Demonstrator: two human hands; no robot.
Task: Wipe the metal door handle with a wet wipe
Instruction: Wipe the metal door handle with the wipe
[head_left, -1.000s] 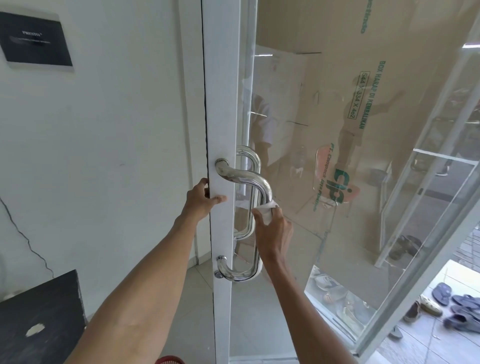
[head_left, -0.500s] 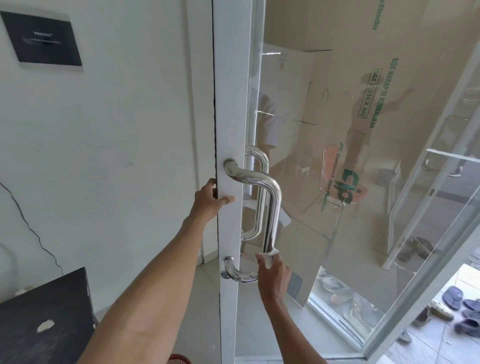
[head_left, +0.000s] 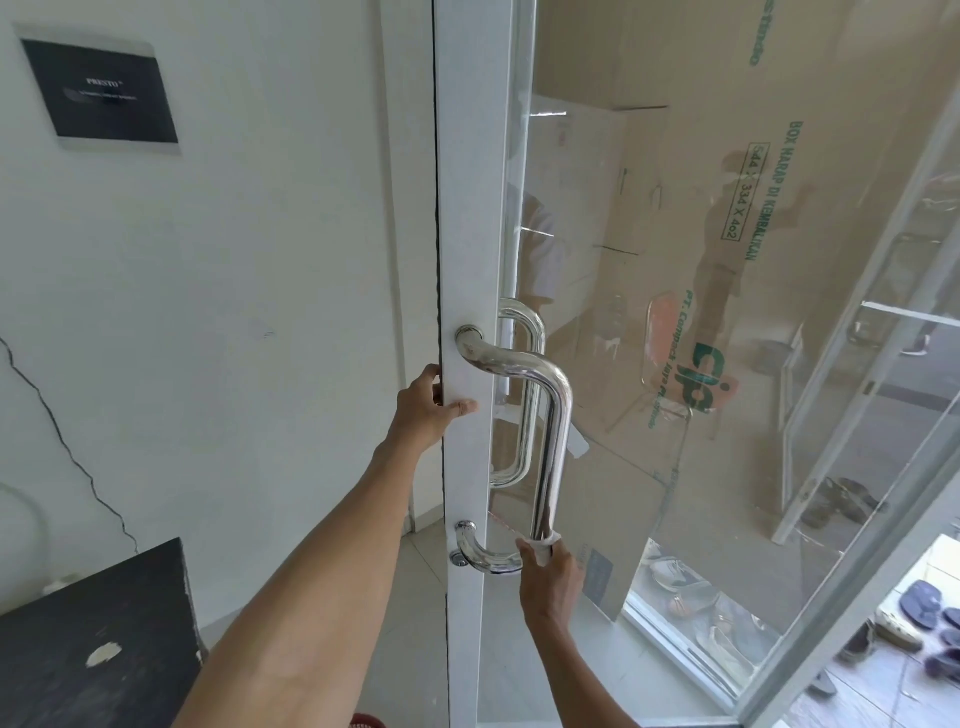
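Observation:
A polished metal door handle curves out from the white frame of a glass door, with a twin handle behind the glass. My right hand grips the lower bend of the handle with a white wet wipe wrapped round the bar. My left hand holds the edge of the door frame, thumb on the front face and fingers hidden behind the edge.
A white wall with a black sign and a crack is at left. A black block sits low left. Brown cardboard stands behind the glass. Sandals lie outside at lower right.
My right hand slid the wipe down the vertical bar from its upper part to the bottom bend. My left hand stayed on the door frame edge.

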